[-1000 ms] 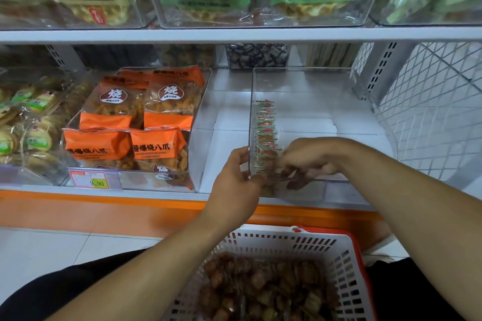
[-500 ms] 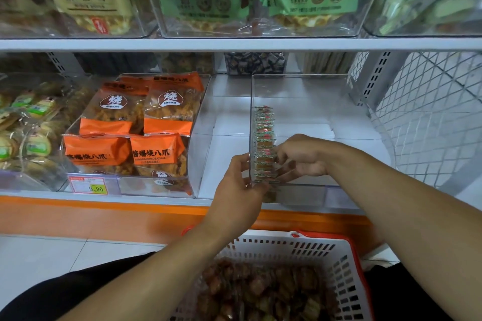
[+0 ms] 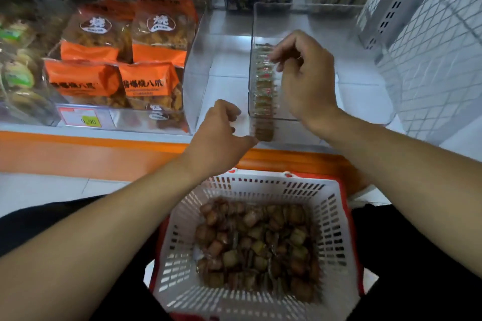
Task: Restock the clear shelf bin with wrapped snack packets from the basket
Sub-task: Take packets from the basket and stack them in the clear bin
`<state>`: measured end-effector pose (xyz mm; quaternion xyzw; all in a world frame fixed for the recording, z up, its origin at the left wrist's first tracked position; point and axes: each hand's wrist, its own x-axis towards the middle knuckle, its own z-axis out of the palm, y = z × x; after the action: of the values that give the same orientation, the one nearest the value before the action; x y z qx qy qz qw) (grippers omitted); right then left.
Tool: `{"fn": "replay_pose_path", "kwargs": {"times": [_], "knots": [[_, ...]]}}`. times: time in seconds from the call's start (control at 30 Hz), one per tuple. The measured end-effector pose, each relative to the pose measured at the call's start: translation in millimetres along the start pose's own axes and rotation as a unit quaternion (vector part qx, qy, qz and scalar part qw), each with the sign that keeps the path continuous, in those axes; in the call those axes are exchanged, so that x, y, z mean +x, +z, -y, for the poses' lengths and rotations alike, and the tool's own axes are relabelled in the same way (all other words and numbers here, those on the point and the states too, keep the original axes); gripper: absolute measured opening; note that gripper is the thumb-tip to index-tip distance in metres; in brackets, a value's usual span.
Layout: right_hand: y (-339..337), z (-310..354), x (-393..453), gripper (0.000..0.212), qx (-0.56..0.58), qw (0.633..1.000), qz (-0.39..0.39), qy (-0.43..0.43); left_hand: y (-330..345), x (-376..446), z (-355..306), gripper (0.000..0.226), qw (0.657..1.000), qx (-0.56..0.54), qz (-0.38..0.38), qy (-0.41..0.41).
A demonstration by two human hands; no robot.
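Snack packets (image 3: 264, 86): one upright row along the left wall of the clear shelf bin (image 3: 365, 101); loose pile in the white basket (image 3: 336, 216) on your lap. Your right hand (image 3: 305, 78) hovers over the row, fingers curled, apparently empty. Your left hand (image 3: 221, 138), loosely curled, touches the bin's front corner.

Two hands are showing: the left hand (image 3: 221, 135) near the shelf edge and the right hand (image 3: 305, 81) over the one clear shelf bin (image 3: 307, 18). One row of wrapped snack packets (image 3: 263, 88) is standing along the bin's left wall, too blurred to count. One white basket (image 3: 331, 219) is sitting nearest, holding a heap of packets beyond counting. Four orange bags (image 3: 146, 81) are lying in the bin to the left, two near and two far. One price tag (image 3: 83, 117) is showing.
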<state>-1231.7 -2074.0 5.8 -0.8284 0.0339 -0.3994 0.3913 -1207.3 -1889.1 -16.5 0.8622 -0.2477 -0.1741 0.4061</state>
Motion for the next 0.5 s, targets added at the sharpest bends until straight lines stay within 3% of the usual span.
{"fn": "replay_pose_path", "kwargs": {"times": [0.07, 0.13, 0.2, 0.27, 0.3, 0.4, 0.5], "knots": [[-1, 11, -43, 0.024, 0.013, 0.990, 0.075, -0.120, 1, -9, 17, 0.033, 0.999, 0.034, 0.025, 0.011], [1, 0, -98, 0.022, -0.045, 0.958, 0.248, -0.138, 10, -20, 40, 0.028, 0.992, 0.079, 0.097, -0.008], [2, -32, -150, 0.017, -0.158, 0.875, 0.456, -0.039, 27, -32, 70, 0.022, 0.970, 0.141, 0.196, -0.014], [1, -68, -191, 0.023, -0.203, 0.783, 0.580, 0.098, 49, -41, 104, 0.035, 0.938, 0.166, 0.305, -0.011], [3, -81, -207, 0.028, -0.205, 0.758, 0.604, 0.134, 59, -45, 122, 0.044, 0.920, 0.183, 0.346, -0.032], [19, -117, -244, 0.037, -0.269, 0.745, 0.594, 0.141, 81, -53, 171, 0.058, 0.869, 0.250, 0.412, -0.111], [41, -142, -272, 0.069, -0.322, 0.666, 0.626, 0.247, 102, -54, 205, 0.057, 0.846, 0.282, 0.442, -0.095]]}}
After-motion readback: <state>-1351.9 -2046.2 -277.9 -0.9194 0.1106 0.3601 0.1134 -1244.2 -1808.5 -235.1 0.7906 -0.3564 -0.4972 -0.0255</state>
